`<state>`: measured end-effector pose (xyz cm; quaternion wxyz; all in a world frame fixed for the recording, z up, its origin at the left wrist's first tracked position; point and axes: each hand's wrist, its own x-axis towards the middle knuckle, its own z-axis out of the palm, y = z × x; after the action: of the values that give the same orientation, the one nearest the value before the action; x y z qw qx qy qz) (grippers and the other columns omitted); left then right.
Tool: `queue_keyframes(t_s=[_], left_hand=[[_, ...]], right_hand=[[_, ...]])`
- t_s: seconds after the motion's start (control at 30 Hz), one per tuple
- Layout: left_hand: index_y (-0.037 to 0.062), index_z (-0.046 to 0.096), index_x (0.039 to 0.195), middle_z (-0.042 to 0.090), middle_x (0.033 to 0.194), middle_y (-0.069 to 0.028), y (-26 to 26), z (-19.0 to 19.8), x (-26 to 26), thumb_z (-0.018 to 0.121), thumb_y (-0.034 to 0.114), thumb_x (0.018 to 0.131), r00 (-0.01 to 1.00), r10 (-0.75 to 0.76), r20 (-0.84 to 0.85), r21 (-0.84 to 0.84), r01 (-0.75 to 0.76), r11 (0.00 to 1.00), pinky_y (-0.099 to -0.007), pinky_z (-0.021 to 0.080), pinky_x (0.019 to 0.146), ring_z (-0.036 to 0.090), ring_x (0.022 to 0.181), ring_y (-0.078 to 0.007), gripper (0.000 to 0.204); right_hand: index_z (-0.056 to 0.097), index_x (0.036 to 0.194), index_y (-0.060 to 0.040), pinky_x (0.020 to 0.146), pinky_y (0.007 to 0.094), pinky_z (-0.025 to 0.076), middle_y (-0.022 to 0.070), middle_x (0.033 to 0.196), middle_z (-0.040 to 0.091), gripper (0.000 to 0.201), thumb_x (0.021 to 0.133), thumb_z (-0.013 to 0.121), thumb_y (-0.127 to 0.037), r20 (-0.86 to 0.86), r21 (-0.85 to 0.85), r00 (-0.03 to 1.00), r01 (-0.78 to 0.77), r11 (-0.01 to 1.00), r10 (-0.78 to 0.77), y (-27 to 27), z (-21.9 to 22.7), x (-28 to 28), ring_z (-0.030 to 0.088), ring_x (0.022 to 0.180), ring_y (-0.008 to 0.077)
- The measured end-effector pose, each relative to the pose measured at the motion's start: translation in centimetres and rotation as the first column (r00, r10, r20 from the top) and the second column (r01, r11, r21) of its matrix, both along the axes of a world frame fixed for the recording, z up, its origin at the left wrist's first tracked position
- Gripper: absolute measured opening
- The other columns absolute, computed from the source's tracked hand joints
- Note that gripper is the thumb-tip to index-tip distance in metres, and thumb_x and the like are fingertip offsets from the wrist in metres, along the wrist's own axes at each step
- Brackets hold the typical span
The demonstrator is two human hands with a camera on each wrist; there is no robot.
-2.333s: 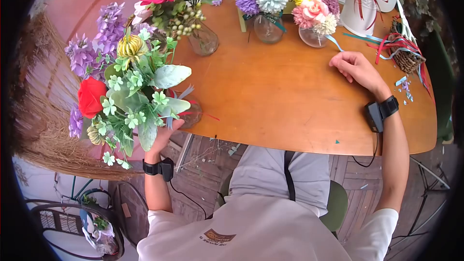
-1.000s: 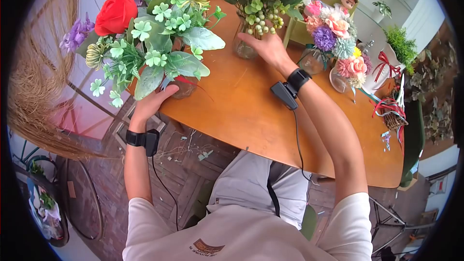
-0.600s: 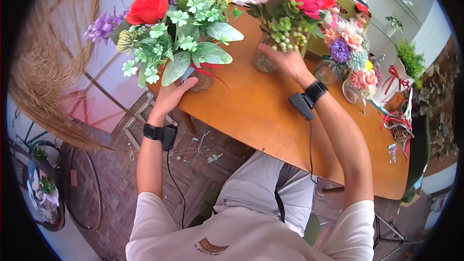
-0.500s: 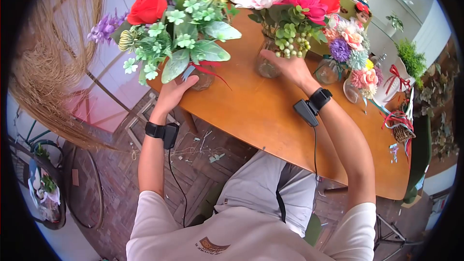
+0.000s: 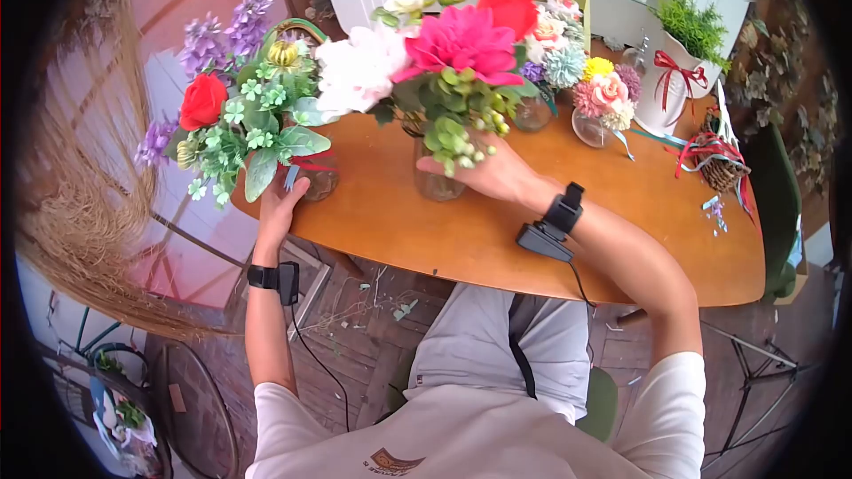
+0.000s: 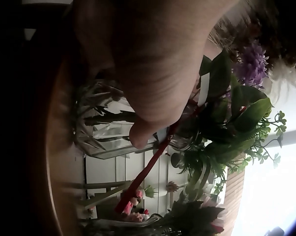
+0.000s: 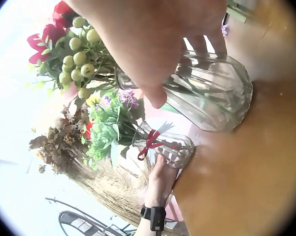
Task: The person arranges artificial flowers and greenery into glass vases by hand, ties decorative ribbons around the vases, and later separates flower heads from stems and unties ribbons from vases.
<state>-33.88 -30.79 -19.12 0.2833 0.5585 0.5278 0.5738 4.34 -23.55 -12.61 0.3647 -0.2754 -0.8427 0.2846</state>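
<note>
The right grip (image 5: 486, 176) is curled round a glass vase (image 7: 216, 98), spread only as wide as the glass, with the thumb on the near side and the other fingers showing through from behind. Above that grip stand the vase's blooms: a large hot-pink flower (image 5: 464, 43), a pale pink one (image 5: 362, 66), a red flower (image 5: 508, 19) and a spray of green berries (image 5: 470, 158) beside the fingers. The base is down by the desk (image 5: 532, 235); whether it touches the wood cannot be told.

The left grip (image 5: 280, 207) is closed about a second vase (image 5: 321, 184), near the desk's left end, its thumb lying across the glass just beside a red ribbon (image 7: 152, 142). This vase holds a red rose (image 5: 203, 101), purple blossoms (image 5: 202, 49) and clover-like greenery (image 5: 259, 137).

Farther out, to the right, a small round vase (image 5: 589, 129) of pastel flowers stands near a white planter (image 5: 664, 111) with a red bow, and a woven basket (image 5: 723, 168) trails ribbons by the desk's right edge. Left of the desk spreads a mass of dry straw (image 5: 80, 195)
</note>
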Motion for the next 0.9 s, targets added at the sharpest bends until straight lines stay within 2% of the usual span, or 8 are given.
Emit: queue_keyframes(t_s=[0.2,0.27,0.4,0.47,0.5,0.57,0.67,0.9], left_hand=[[-0.0055,0.037,0.150,0.043,0.153,-0.0153,2.5,1.5,0.9,0.075,0.031,0.092,0.987,-0.043,-0.156,-0.084,0.030,0.996,-0.0365,0.030,0.117,0.038,0.143,-0.0240,0.078],[-0.0052,0.039,0.150,0.041,0.156,-0.0164,4.2,1.7,1.0,0.073,0.037,0.093,0.967,-0.067,-0.245,-0.055,0.055,0.997,-0.0377,0.032,0.116,0.036,0.146,-0.0251,0.078],[0.0012,0.027,0.157,0.034,0.160,-0.0135,7.3,3.6,3.0,0.076,0.035,0.091,0.959,-0.211,-0.190,-0.117,0.192,0.974,-0.0391,0.031,0.118,0.034,0.147,-0.0247,0.088],[0.0022,0.025,0.158,0.032,0.161,-0.0118,9.2,4.0,4.3,0.075,0.035,0.092,0.939,-0.278,-0.203,-0.091,0.265,0.960,-0.0385,0.030,0.120,0.032,0.148,-0.0241,0.089],[0.0012,0.037,0.151,0.048,0.149,-0.0104,10.9,3.2,4.2,0.075,0.037,0.092,0.935,-0.234,-0.266,-0.052,0.229,0.972,-0.0360,0.039,0.111,0.048,0.131,-0.0191,0.079],[0.0008,0.038,0.151,0.050,0.147,-0.0107,12.4,4.2,5.8,0.074,0.037,0.093,0.911,-0.308,-0.276,-0.064,0.302,0.951,-0.0367,0.039,0.111,0.050,0.129,-0.0198,0.078],[0.0022,0.024,0.158,0.031,0.162,-0.0146,15.6,4.5,7.0,0.072,0.032,0.094,0.859,-0.447,-0.250,-0.138,0.425,0.895,-0.0387,0.027,0.121,0.031,0.148,-0.0238,0.085],[-0.0011,0.029,0.156,0.037,0.158,-0.0168,20.2,4.7,10.4,0.072,0.034,0.095,0.848,-0.495,-0.188,-0.131,0.478,0.868,-0.0386,0.029,0.119,0.038,0.143,-0.0257,0.083]], right_hand=[[0.065,0.095,-0.0018,0.068,0.0402,0.048,0.0088,0.086,0.063,0.040,0.092,0.074,-0.041,0.114,0.048,0.992,-0.051,0.998,0.045,-3.1,0.5,4.4,0.057,0.076,0.0220],[0.072,0.108,-0.0089,0.077,0.0392,0.053,0.0093,0.101,0.069,0.020,0.097,0.064,-0.022,0.247,-0.148,0.969,0.065,0.987,-0.027,-5.4,2.7,5.9,0.065,0.089,0.0274],[0.074,0.112,-0.0109,0.074,0.0387,0.050,0.0085,0.097,0.068,0.022,0.097,0.061,-0.020,0.305,-0.042,0.951,0.073,0.996,-0.057,-6.9,2.4,9.0,0.062,0.083,0.0262],[0.073,0.122,-0.0149,0.073,0.0384,0.050,0.0082,0.097,0.068,0.031,0.096,0.056,-0.013,0.637,-0.097,0.746,0.327,0.940,-0.194,-7.2,3.0,9.9,0.062,0.083,0.0255],[0.073,0.122,-0.0149,0.073,0.0384,0.050,0.0082,0.097,0.068,0.031,0.096,0.056,-0.013,0.646,-0.094,0.740,0.322,0.942,-0.188,-7.1,2.1,11.0,0.062,0.083,0.0255],[0.067,0.114,-0.0026,0.083,0.0347,0.048,0.0035,0.104,0.069,0.040,0.089,0.078,-0.032,0.346,0.022,0.915,0.211,0.977,-0.205,-7.0,0.1,13.2,0.060,0.094,0.0158],[0.064,0.123,-0.0006,0.097,0.0350,0.047,0.0075,0.119,0.069,0.047,0.089,0.079,-0.030,0.349,-0.155,0.887,0.373,0.915,-0.303,-8.5,2.2,13.3,0.061,0.108,0.0175],[0.056,0.135,0.0009,0.101,0.0371,0.048,0.0098,0.127,0.065,0.052,0.090,0.076,-0.017,0.280,-0.265,0.852,0.512,0.817,-0.443,-9.4,1.7,15.5,0.061,0.112,0.0196]])
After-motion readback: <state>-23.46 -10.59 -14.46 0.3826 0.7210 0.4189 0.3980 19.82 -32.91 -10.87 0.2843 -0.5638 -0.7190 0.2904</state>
